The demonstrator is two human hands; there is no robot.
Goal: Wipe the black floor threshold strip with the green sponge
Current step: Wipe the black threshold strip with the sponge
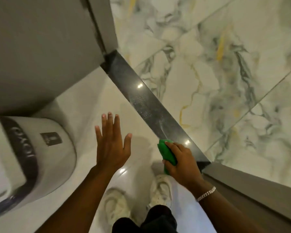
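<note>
The black floor threshold strip [146, 101] runs diagonally from the door frame at upper middle down to the lower right. It is glossy, with a dusty, streaked patch along its middle. My right hand [181, 163] grips the green sponge [167, 153] at the strip's near edge, close to its lower end. My left hand [112, 143] hovers over the pale floor to the left of the strip, palm down, fingers spread, holding nothing.
A white wall-mounted hand dryer [39, 158] sticks out at the left. A grey door frame [99, 24] stands at the strip's far end and another grey frame [252, 187] at its near end. Marble tiles [225, 73] lie beyond. My white shoes [161, 189] stand below.
</note>
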